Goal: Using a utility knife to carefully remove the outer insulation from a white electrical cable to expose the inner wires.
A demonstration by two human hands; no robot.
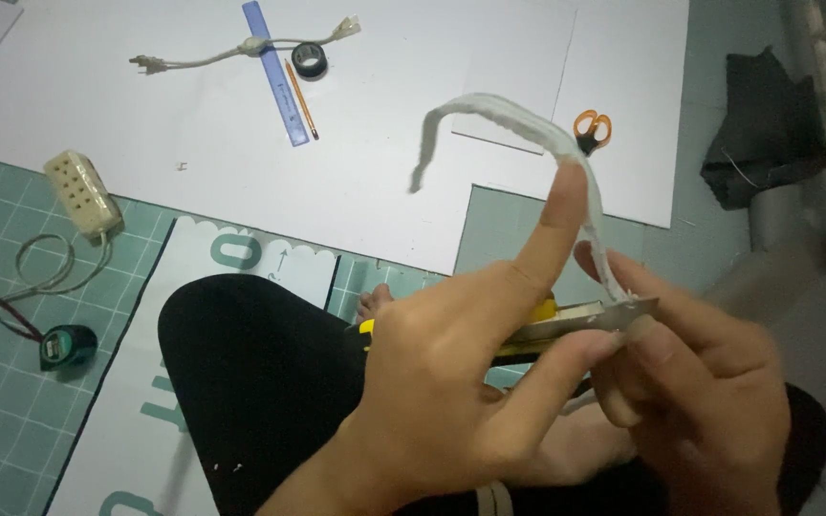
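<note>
My left hand [461, 373] grips a utility knife [566, 320] with a yellow and black handle, its metal blade extended to the right, and the index finger points up along a white flat cable [509, 115]. My right hand [709, 382] pinches the lower end of that cable at the blade tip. The cable arcs up and left, with its free end hanging in the air. Both hands are held above my black-clad knee [250, 373].
A large white board [384, 172] lies on the green tiled floor. On it are a blue ruler [274, 72], a pencil [301, 98], a black tape roll [310, 59], a corded plug [241, 50] and orange scissors [592, 129]. A power strip [81, 193] and tape measure [67, 346] lie left.
</note>
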